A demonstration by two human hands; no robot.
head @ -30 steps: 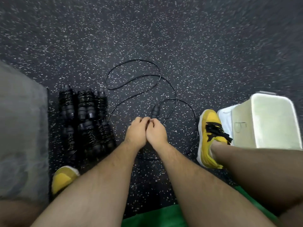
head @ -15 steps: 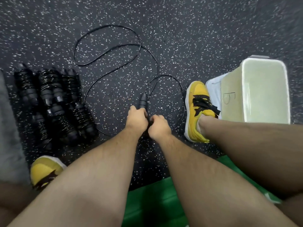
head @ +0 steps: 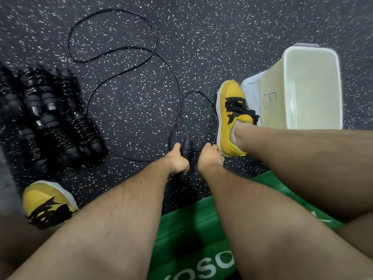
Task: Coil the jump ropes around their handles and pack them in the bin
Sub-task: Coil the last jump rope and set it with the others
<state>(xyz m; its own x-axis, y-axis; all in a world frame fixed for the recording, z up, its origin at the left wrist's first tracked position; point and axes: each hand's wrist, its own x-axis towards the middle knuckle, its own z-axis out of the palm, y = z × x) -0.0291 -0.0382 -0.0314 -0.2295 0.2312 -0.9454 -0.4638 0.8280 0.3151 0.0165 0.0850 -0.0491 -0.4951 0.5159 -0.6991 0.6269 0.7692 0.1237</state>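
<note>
One loose black rope (head: 155, 40), left hand (head: 178, 163) gripping handles (head: 186, 148), right hand (head: 210, 158) pinching it.

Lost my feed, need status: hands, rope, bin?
Left hand grips handle. Right hand at rope, grip unclear. Rope uncoiled on floor. Yellow shoe between hands and bin.

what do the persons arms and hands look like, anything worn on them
The left hand and right hand wear no gloves, and no watch, band or ring shows. Both arms are bare and hairy, with no sleeve in view.
</note>
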